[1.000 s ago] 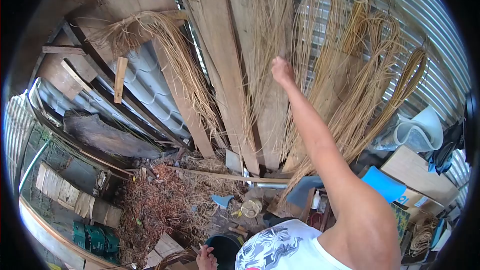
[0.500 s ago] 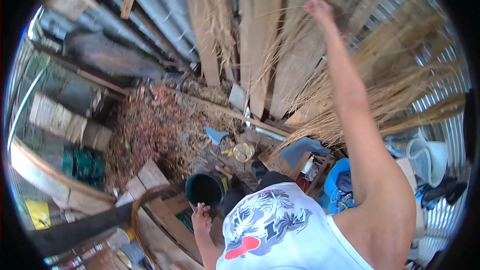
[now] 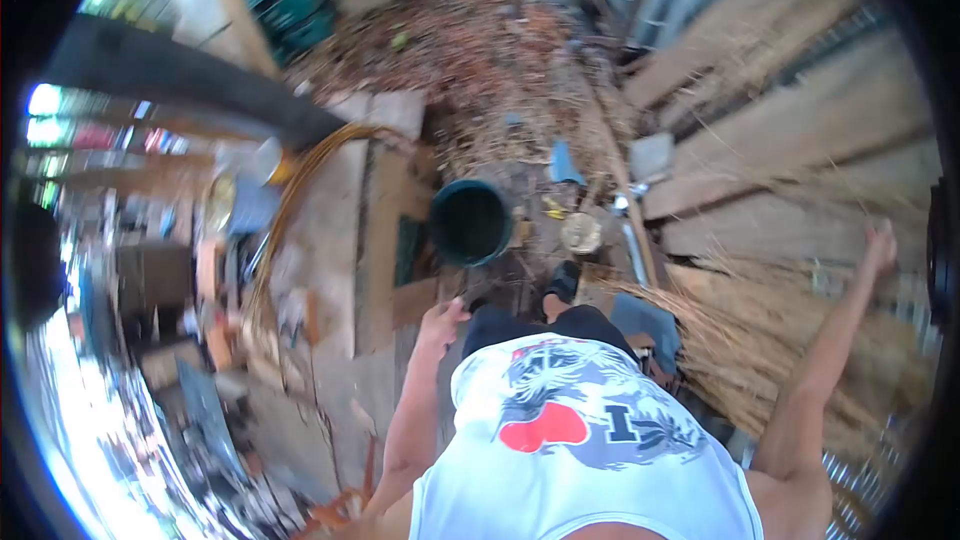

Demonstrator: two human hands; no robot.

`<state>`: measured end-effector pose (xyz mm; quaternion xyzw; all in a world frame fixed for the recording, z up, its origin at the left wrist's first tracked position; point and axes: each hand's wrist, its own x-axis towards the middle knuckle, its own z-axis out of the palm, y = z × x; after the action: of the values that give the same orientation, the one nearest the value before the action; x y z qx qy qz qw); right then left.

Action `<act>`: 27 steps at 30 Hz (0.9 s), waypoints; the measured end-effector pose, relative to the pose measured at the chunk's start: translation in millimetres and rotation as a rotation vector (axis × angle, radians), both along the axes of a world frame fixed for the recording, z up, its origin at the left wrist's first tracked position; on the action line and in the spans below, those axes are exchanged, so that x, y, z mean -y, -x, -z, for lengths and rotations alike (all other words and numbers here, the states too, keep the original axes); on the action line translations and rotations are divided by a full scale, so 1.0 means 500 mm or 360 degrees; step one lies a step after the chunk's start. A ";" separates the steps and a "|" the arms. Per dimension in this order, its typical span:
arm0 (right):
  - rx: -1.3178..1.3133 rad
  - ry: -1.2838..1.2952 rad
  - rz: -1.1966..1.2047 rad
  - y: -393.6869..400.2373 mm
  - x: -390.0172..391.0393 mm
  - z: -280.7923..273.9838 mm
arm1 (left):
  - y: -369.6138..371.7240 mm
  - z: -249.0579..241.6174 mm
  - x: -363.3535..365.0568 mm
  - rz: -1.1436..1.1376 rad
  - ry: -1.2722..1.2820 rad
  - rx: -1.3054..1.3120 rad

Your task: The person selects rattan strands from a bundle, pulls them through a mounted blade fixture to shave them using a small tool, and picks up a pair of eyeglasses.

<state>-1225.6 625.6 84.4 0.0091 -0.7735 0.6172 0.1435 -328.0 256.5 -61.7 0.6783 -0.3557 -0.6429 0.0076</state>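
Observation:
My right hand [image 3: 880,245] is stretched far out to the right, its fingers pinched. It seems to grip the end of thin, straw-coloured fibre strands [image 3: 840,185], though blur hides exactly how many. Below that arm lies a thick bundle of dry fibres [image 3: 735,355] spread along the boards. My left hand [image 3: 440,328] hangs in front of my body with curled fingers, just below a dark green bucket [image 3: 470,258]. Whatever those fingers hold, if anything, is too small and smeared to make out.
Wooden planks [image 3: 770,165] lean at the right. A coil of brown cane [image 3: 300,180] hangs over boards at the left. A round yellowish container [image 3: 581,233] and a blue scrap [image 3: 565,162] lie on the littered floor. A dark beam [image 3: 200,80] crosses the upper left.
The view has swung to the left, so the bucket and planks appear shifted and turned. My right arm, raised upward before, now reaches out to the right side.

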 end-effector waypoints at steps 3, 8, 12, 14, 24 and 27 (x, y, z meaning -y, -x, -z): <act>-0.0019 -0.0995 0.0469 -0.168 0.070 0.002 | -0.075 0.054 -0.018 0.0024 0.0133 -0.0001; 0.0722 -0.1851 0.0349 -0.387 0.256 0.239 | -0.222 0.062 -0.057 0.0137 0.0341 0.0150; 0.0746 -0.1452 -0.1116 -0.832 0.348 0.416 | -0.368 0.066 -0.104 0.0018 0.0344 0.0193; 0.0680 -0.1526 -0.1908 -1.038 0.421 0.413 | -0.454 0.081 -0.129 0.0018 0.0334 0.0284; 0.0671 -0.1765 -0.3041 -1.456 0.602 0.298 | -0.692 0.101 -0.301 -0.0414 0.0276 0.0652; 0.0288 -0.1801 -0.3167 -1.443 0.663 0.298 | -0.668 0.113 -0.387 -0.0618 0.0251 0.0674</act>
<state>-504.1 294.3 -64.7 0.6352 -0.5978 0.0197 -0.4886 5.9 450.2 -118.4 0.8500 -0.2618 -0.4440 0.1086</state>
